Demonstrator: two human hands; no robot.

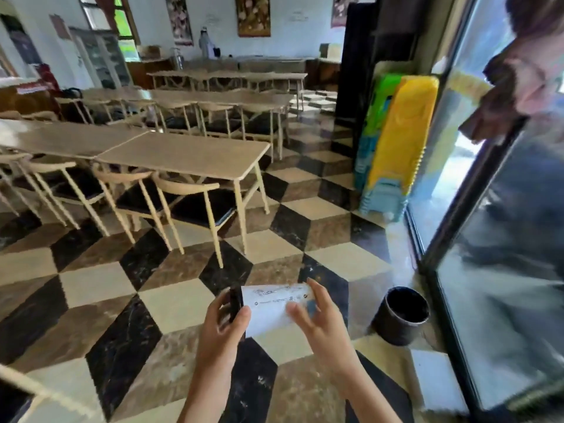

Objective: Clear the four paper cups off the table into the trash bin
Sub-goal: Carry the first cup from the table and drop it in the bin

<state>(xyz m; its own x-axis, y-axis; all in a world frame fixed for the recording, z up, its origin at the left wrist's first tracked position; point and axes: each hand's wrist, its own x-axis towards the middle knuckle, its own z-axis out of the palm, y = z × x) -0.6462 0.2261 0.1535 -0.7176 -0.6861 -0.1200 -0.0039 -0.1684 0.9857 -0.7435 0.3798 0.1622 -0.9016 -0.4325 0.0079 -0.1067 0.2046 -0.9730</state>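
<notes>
A white paper cup (270, 305) with small print lies sideways between my hands, low in the middle of the head view; whether others are nested inside it is not visible. My left hand (222, 326) grips its dark, open left end. My right hand (319, 315) holds the other end, thumb on the front and index finger along the top. The black round trash bin (400, 315) stands on the floor to the right of my hands, beside the glass door. No cups show on the nearest table (183, 155).
Rows of pale wooden tables and chairs (189, 209) fill the left and back of the room. A stack of coloured plastic stools (393, 141) leans by the glass door (494, 239). Another person's hand (531, 83) is at the upper right. The floor is checkered tile.
</notes>
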